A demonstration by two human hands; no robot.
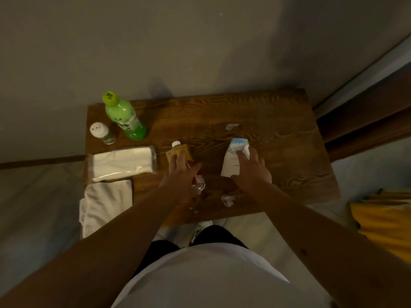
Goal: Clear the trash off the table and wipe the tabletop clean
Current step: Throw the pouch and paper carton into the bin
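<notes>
The left hand [181,174] spreads wide over the yellow pouch [178,152] mid-surface; the right hand [251,168], also spread, lies on the white carton [233,160] beside it. Both look light, probably empty and crushable: pinch the pouch below its cap, wrap the carton's sides. Crumpled scraps [227,200] lie near the surface's [278,152] front edge.

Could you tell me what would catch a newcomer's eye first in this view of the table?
Probably the bright green bottle standing at the far left of the wooden table. Next, the two hands in the middle: the left hand reaches over a yellow pouch, and the right hand rests on a white carton. A white cloth hangs over the near left edge.
</notes>
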